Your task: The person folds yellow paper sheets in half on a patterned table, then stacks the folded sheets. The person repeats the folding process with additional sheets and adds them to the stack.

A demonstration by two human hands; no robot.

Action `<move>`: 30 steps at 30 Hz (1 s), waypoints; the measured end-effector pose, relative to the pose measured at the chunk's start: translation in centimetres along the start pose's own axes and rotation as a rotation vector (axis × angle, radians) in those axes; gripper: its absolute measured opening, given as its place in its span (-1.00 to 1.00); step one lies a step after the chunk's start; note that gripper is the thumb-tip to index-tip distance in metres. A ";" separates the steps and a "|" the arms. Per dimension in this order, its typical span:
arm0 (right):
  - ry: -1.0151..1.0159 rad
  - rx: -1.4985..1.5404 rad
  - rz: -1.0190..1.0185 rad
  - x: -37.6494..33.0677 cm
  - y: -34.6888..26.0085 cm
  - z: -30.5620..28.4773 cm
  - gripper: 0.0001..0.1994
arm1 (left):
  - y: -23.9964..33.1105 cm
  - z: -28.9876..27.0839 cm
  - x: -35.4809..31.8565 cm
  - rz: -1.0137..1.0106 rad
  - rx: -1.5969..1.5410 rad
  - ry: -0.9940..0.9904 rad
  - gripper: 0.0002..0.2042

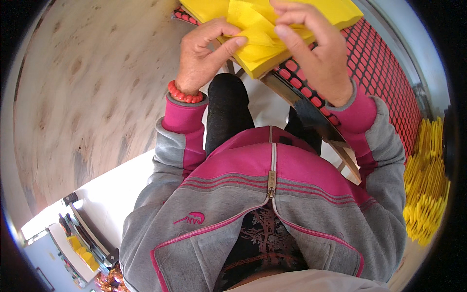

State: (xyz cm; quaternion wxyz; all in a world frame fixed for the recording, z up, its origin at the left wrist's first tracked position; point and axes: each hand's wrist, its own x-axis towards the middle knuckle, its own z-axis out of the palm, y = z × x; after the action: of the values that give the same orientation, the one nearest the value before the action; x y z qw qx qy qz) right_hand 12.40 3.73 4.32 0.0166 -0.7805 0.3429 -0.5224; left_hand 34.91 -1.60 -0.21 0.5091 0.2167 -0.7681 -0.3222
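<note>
**Two hands folding a yellow sheet over a stack**

The left hand (204, 56) is closed on a yellow paper sheet (253, 24), thumb and forefinger pinching a folded edge of it near the lower left corner of the stack beneath. The right hand (314, 46) comes in from the other side, its fingers curled down over the same sheet and pressing a fold, so the sheet sits between the two hands and partly under the right fingers. Both hands grip the paper; neither is open.

The sheet lies on top of a stack of yellow paper (335, 12), which rests on a red mesh tray (379, 63) with a curved wooden rim (311, 114). The stack occupies the upper end of the tray, with its near corner jutting over the rim toward the person.

A red bead bracelet (185, 93) circles the left wrist, just above the pink cuff of a grey and pink zip jacket (253, 194). At the right edge of the tray, well apart from the hands, stands a pile of folded yellow paper pieces (428, 185). Below the hands, a worn wooden floor (87, 87) shows to the left.
</note>
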 end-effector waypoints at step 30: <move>-0.666 -0.681 0.612 -25.4 0.6 -3.9 -0.75 | -1.6 0.1 0.1 -0.057 -0.213 0.103 -0.93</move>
State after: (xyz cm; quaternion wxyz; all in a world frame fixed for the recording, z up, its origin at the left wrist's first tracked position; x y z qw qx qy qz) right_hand 3.33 18.59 -14.60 0.0220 -0.7295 0.6791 -0.0789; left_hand 34.80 -2.76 -1.25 0.5586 0.1993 -0.6959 -0.4050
